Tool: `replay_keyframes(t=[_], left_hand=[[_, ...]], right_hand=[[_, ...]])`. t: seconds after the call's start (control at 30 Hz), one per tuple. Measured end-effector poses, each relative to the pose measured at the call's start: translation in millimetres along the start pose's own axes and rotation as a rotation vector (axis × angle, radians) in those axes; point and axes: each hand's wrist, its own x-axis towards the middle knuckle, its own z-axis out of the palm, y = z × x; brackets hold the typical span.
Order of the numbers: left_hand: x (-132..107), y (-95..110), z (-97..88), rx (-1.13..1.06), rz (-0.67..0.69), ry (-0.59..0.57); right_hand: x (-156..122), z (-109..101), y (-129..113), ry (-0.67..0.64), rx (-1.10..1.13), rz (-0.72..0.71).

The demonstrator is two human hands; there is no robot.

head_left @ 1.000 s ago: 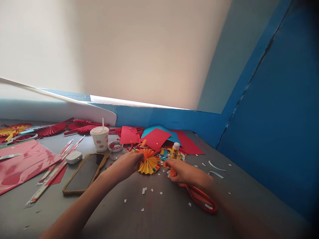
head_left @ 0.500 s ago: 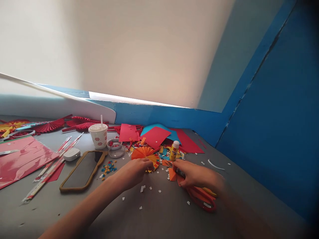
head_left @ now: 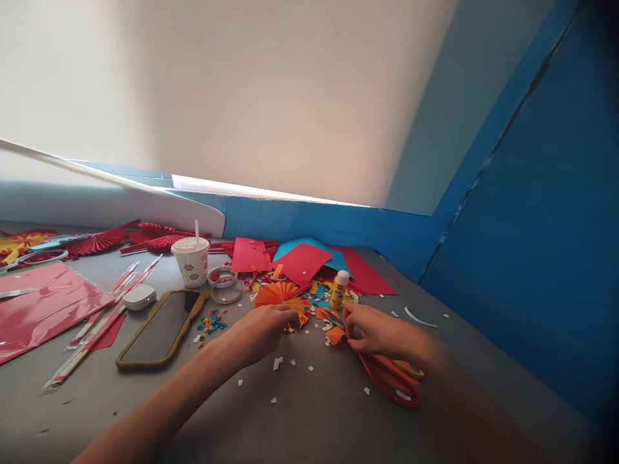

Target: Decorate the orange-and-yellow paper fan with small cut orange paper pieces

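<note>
An orange and yellow pleated paper fan (head_left: pixel 278 294) lies on the table. My left hand (head_left: pixel 271 327) is at its near edge, fingers bent down and closed on the fan; the fingertips are partly hidden. To the right, a pair of scissors with red handles (head_left: pixel 391 385) lies with its blades pointing away to the left. My right hand (head_left: pixel 374 330) is over the middle of the scissors, thumb and fingers closed around it. Scraps of orange paper (head_left: pixel 334 335) lie beside and under the blades. A yellow glue stick (head_left: pixel 338 290) with a white cap stands just beyond my right hand.
A phone in a tan case (head_left: pixel 163 330), a white earbud case (head_left: pixel 140 297) and a lidded cup with a straw (head_left: pixel 192 263) stand left. Tape rolls (head_left: pixel 226 291), red paper sheets (head_left: pixel 309 263), wrapped sticks (head_left: pixel 104 325) and many paper bits lie around. A blue wall (head_left: pixel 532 245) bounds the right.
My right hand has shifted slightly right and up along the scissors, and its finger and thumb are a bit farther apart. The orange scrap by the blades has turned. My left hand is nearly still.
</note>
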Motion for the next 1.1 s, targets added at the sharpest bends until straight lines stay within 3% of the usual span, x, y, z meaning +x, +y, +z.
replay_keyframes(t=[0.13,0.23,0.47,0.57,0.9,1.1], left_hand=[[-0.3,0.7,0.1,-0.012,-0.006,0.023],[0.0,0.1,2.3,-0.023,-0.011,0.035],[-0.1,0.0,4.1,-0.050,0.002,0.036],[0.1,-0.4,3.9,-0.061,0.008,0.039],[-0.8,-2.9,4.8,-0.216,-0.026,0.069],[2.1,14.0,-0.1,-0.568,-0.021,0.055]], right_hand=[[-10.5,-26.2,1.8,-0.049,-0.007,-0.104],[-15.8,-32.5,-0.3,-0.086,-0.036,-0.095],[-3.0,9.4,-7.3,-0.108,-0.153,0.096],[-1.8,11.4,-5.7,-0.079,-0.137,0.114],[-18.4,-40.1,16.2,-0.106,0.144,-0.086],[-26.0,-51.3,5.0,-0.306,0.421,-0.296]])
